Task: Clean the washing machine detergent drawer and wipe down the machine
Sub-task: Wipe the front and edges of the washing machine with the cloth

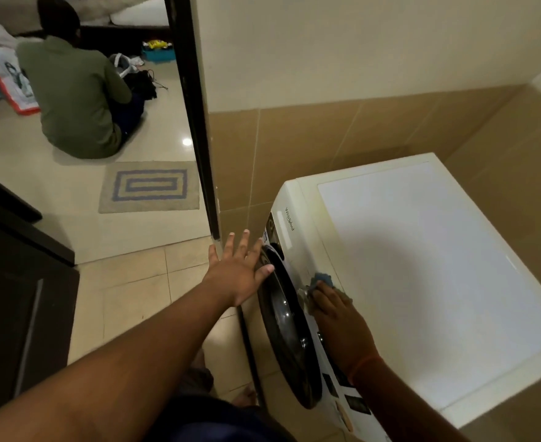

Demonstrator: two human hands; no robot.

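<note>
A white front-loading washing machine (422, 266) stands in a corner of tan-tiled wall, seen from above. Its flat top runs away from the viewer toward the upper left, and its front panel faces left, with the dark round door (281, 314) bulging out below.

The right hand (336, 317) presses a small blue cloth (323, 279) against the upper front panel, just beside a silver control knob (304, 293). Its fingers lie over the cloth, holding it flat to the surface. The left hand (240, 269) is spread wide and holds nothing, its fingers at the top edge of the door as if bracing.

The panel stretches lengthwise both ways from the cloth: up the picture toward the machine's far corner, and down it toward the viewer, under the right wrist. The right hand is the one on it, so the wiping looks likely to go along this line. No detergent drawer can be made out.

The brand name "Whirlpool" (289, 220) is printed near the far end of the panel. Smaller labels on the near end are too blurred to read.

Through a dark-framed doorway (195, 122) at left, another person in a green top (74, 100) sits on the floor beyond a beige-and-blue mat (149, 186).
</note>
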